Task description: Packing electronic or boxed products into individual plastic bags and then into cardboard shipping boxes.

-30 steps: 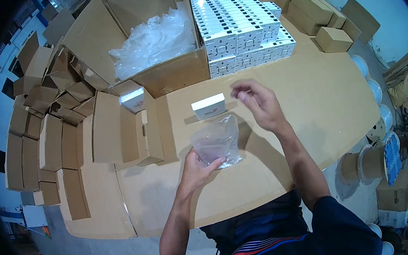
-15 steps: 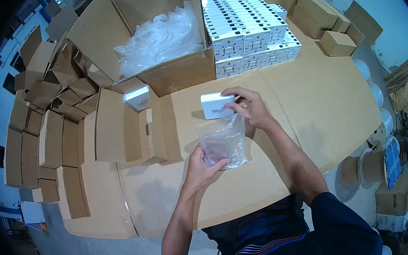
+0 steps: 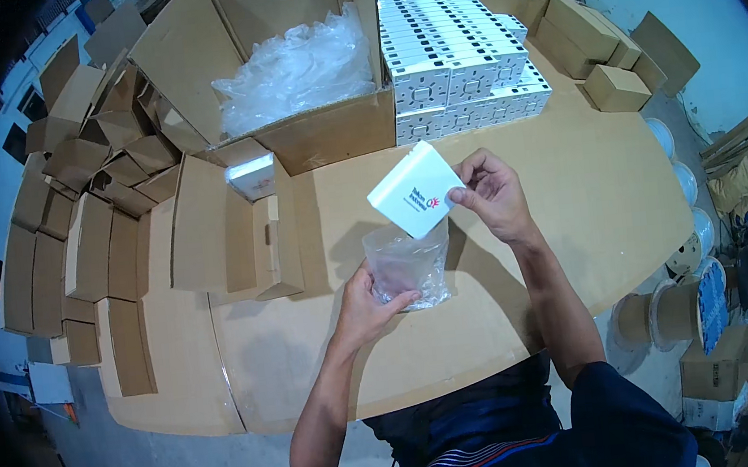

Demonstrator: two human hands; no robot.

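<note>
My right hand (image 3: 492,195) grips a small white square box (image 3: 413,190) by its right edge, tilted, just above the mouth of a clear plastic bag (image 3: 408,264). My left hand (image 3: 367,306) holds that bag from below and left, keeping it upright on the brown table (image 3: 587,204). The box's lower corner sits at the bag's opening.
A big open carton (image 3: 311,136) holding clear bags (image 3: 295,65) stands behind. To its right are stacked white boxes (image 3: 456,59). Folded small brown cartons (image 3: 230,229) line the table's left side, and more lie piled at far left (image 3: 88,162). Cable spools (image 3: 670,313) stand at right.
My right hand reached to the white box on the table, picked it up and brought it over the bag's mouth. My left hand kept hold of the bag.
</note>
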